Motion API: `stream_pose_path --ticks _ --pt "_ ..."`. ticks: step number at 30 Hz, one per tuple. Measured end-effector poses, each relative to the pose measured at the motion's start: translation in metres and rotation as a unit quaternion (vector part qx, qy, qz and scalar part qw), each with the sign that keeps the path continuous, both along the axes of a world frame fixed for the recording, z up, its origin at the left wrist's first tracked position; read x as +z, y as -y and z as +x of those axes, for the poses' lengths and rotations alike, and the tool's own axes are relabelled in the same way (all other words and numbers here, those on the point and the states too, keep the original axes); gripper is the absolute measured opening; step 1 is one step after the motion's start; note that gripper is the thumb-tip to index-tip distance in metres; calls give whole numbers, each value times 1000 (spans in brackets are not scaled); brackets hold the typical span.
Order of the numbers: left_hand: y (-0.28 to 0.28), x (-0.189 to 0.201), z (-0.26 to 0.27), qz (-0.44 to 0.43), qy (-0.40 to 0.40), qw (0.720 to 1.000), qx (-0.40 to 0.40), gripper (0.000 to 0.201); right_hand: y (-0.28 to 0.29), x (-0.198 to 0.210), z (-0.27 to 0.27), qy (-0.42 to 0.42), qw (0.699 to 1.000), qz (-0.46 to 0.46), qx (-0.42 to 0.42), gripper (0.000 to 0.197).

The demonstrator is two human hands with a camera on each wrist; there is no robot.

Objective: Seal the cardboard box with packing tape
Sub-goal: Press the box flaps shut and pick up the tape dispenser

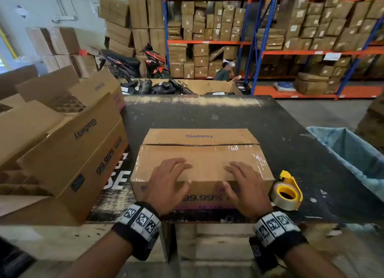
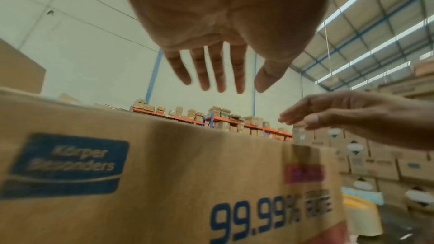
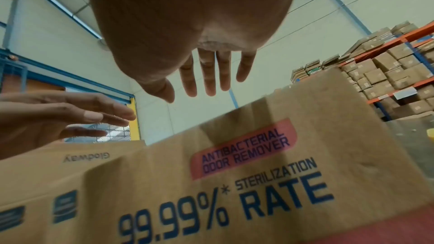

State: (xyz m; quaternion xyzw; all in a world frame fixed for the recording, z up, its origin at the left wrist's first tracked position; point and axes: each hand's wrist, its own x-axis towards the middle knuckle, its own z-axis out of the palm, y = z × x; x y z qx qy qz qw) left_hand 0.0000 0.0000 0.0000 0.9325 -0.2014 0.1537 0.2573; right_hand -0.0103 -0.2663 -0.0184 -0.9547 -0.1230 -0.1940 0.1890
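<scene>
A closed brown cardboard box (image 1: 201, 136) printed "Glodway" sits on the dark table top (image 1: 291, 128). Glossy clear tape (image 1: 245, 151) lies along its centre seam. My left hand (image 1: 176, 173) and right hand (image 1: 233, 175) are spread side by side over the box's near top edge, fingers straight, holding nothing. In the wrist views the left hand (image 2: 234, 75) and the right hand (image 3: 202, 83) hover just above the printed front face (image 2: 164, 173) (image 3: 258, 173). A yellow tape dispenser (image 1: 287, 191) with a clear roll rests on the table beside the box's near right corner.
Open cartons with cardboard dividers (image 1: 62, 144) crowd the table's left side. A bin with a blue liner (image 1: 349, 153) stands at the right. Beyond the table are a crate of black parcels (image 1: 166, 86), a scooter (image 1: 133, 63), a seated person (image 1: 224, 72) and loaded racks (image 1: 291, 28).
</scene>
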Motion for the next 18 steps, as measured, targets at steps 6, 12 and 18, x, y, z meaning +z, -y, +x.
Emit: stream_pose_path --ticks 6,12,18 --pt "12 -29 28 148 -79 984 53 60 -6 -19 26 -73 993 -83 -46 56" --pt "27 -20 56 177 -80 978 80 52 -6 -1 45 -77 993 -75 -57 55" --pt "33 -21 56 185 -93 972 109 49 27 14 104 -176 975 -102 -90 86"
